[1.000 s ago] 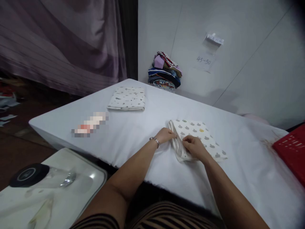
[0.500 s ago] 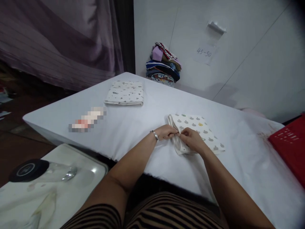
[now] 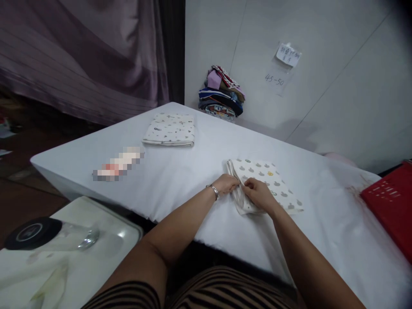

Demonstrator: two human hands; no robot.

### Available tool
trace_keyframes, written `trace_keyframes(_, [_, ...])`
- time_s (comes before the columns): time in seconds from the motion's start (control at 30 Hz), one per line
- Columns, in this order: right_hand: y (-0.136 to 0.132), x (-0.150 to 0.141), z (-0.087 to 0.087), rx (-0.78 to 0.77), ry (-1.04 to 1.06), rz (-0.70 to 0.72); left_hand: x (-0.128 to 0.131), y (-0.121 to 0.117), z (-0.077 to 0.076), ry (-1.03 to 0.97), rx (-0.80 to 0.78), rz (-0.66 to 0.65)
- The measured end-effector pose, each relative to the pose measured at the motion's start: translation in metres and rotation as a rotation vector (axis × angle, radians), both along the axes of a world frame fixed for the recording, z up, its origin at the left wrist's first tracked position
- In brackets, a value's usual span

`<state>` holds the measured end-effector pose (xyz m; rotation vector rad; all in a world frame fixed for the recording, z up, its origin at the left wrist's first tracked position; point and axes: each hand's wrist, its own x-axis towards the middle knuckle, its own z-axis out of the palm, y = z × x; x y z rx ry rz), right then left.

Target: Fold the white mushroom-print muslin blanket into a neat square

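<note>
A folded white cloth [image 3: 262,176] printed with grey bunny-like shapes and one yellow one lies on the white-covered table [image 3: 206,150] in front of me. At its left, layered edge my left hand [image 3: 226,183], with a bracelet at the wrist, has its fingers closed on the fabric. My right hand [image 3: 258,194] pinches the same edge from the right, its fingertips close to the left hand's. Part of the edge is hidden behind the fingers. Farther back on the left lies a second folded white cloth [image 3: 170,128] with small dark prints, apart from both hands.
A blurred-out object [image 3: 119,163] lies left on the table. A red object [image 3: 391,197] stands at the right edge. Folded clothes [image 3: 221,94] are stacked against the wall beyond the table. A jar with a black lid [image 3: 34,233] lies on a white surface at lower left.
The view has tilted slightly, so things sit a little lower. The left hand's fingers have shifted slightly along the cloth's edge; both hands stay at it.
</note>
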<state>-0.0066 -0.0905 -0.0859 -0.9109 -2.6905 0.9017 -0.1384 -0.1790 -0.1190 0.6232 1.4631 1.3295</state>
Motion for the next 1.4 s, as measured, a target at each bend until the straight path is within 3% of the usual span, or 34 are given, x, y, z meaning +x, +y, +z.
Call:
trace_keyframes(0.17, [-0.006,0.000,0.003,0.044,0.028,0.037,-0.005,-0.005,0.009,0.006,0.030,-0.045])
trace_keyframes(0.37, [-0.021,-0.006,0.009,0.308,-0.196,0.052,-0.004,-0.007,0.013,0.028,0.025,-0.043])
trace_keyframes(0.5, [-0.022,-0.012,0.007,0.381,-0.270,0.035,-0.002,-0.009,0.016,0.052,0.030,-0.044])
trace_keyframes(0.7, [-0.007,-0.012,0.003,0.198,-0.114,0.073,-0.010,-0.006,0.008,0.010,0.076,-0.044])
trace_keyframes(0.87, [-0.004,-0.014,0.001,0.111,-0.060,0.085,-0.023,0.003,-0.009,0.212,-0.019,0.269])
trace_keyframes(0.97, [-0.004,-0.015,-0.001,0.101,-0.077,0.088,-0.028,0.006,-0.018,0.315,-0.021,0.364])
trace_keyframes(1.27, [-0.003,-0.017,0.000,0.021,-0.126,0.057,-0.024,0.008,-0.024,0.509,-0.074,0.382])
trace_keyframes(1.4, [-0.003,-0.018,0.003,-0.019,-0.124,0.077,-0.022,0.006,-0.021,0.527,-0.088,0.306])
